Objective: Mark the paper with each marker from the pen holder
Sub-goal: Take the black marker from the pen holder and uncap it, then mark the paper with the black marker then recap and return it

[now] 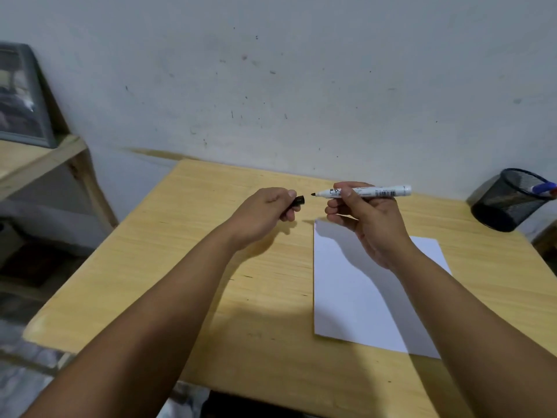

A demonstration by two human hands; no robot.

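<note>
My right hand (366,220) holds a white marker (379,191) level above the table, its bare black tip pointing left. A short gap away, my left hand (265,211) is closed around the marker's black cap (299,201), whose open end faces the tip. Below my right hand a white sheet of paper (355,297) lies flat on the wooden table (211,267); a faint small mark shows at its far left corner. A black mesh pen holder (506,200) stands at the table's far right corner with a blue-capped marker (542,188) sticking out of it.
A scuffed white wall runs right behind the table. To the left stands a wooden shelf (45,164) with a grey framed object (21,98) on it. The floor to the left and in front is cluttered and dark.
</note>
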